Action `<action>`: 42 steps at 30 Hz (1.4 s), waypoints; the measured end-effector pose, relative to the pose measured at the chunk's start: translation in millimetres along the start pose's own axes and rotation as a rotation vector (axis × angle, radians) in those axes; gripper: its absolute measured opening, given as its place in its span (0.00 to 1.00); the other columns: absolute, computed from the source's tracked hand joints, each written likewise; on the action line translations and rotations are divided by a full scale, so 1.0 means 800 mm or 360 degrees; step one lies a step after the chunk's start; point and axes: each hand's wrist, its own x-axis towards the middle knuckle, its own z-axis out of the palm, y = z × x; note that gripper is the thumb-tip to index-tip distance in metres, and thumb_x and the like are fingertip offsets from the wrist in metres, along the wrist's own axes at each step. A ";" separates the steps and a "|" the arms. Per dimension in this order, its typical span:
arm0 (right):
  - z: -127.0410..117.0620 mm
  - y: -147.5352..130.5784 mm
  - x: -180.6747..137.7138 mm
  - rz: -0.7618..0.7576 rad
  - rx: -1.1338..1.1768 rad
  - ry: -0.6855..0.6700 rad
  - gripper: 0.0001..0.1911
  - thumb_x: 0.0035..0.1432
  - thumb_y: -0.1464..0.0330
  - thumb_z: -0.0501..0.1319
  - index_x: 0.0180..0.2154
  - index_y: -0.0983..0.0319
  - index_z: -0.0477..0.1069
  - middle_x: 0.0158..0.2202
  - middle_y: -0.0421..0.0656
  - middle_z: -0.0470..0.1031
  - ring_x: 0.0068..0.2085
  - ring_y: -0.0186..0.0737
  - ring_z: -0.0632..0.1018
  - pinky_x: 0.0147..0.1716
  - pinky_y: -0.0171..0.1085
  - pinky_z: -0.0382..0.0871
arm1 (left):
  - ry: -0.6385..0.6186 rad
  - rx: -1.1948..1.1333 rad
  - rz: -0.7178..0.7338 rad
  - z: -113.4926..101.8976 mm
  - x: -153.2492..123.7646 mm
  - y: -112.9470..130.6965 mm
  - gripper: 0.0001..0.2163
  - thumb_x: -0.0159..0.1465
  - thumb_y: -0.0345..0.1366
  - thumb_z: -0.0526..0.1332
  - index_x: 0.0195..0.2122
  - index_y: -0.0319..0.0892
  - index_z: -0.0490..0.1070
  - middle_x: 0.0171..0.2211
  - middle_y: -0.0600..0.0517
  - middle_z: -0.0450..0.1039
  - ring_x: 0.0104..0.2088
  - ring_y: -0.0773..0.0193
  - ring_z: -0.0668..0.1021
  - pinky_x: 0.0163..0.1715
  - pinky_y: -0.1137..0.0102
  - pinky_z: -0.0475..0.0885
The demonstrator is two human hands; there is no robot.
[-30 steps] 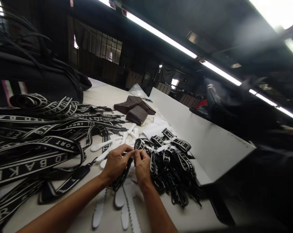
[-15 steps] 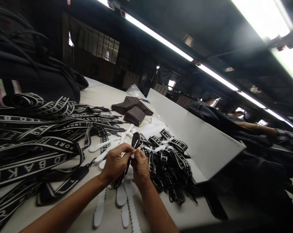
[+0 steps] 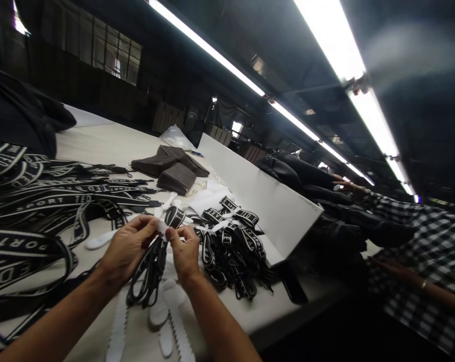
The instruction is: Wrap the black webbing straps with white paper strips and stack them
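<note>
Between my hands hangs a folded black webbing strap (image 3: 149, 279) with white lettering, its loops pointing down. A white toothed tie strip (image 3: 162, 227) wraps around it near the top. My left hand (image 3: 129, 244) is closed in a pinch on the strip's left side. On the other side, my right hand (image 3: 185, 249) presses thumb and fingers against the strip and strap. Loose white strips (image 3: 166, 306) lie on the table below. Right of my hands is a pile of tied straps (image 3: 233, 241), and at left lie long untied straps (image 3: 54, 201).
Brown pouches (image 3: 170, 166) and a clear plastic bag (image 3: 177, 137) sit farther back on the table (image 3: 110, 143). A white upright board (image 3: 257, 196) borders the right side. Beyond it, a person in a checked shirt (image 3: 423, 236) is beside black bags (image 3: 348, 216). A dark phone-like slab (image 3: 293, 284) lies near the edge.
The view has swung right, so the table's things appear farther left. My hands have moved slightly apart, and the bundle's hanging loops show more fully. The co-worker's checked shirt shows more.
</note>
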 end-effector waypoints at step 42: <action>0.035 -0.100 0.027 -0.0647 -0.0777 -0.1017 0.18 0.61 0.55 0.59 0.44 0.60 0.77 0.42 0.48 0.77 0.41 0.46 0.77 0.41 0.42 0.72 | -0.0514 0.0745 0.0565 -0.022 -0.149 0.046 0.06 0.62 0.32 0.61 0.29 0.38 0.70 0.24 0.52 0.69 0.27 0.67 0.72 0.30 0.72 0.68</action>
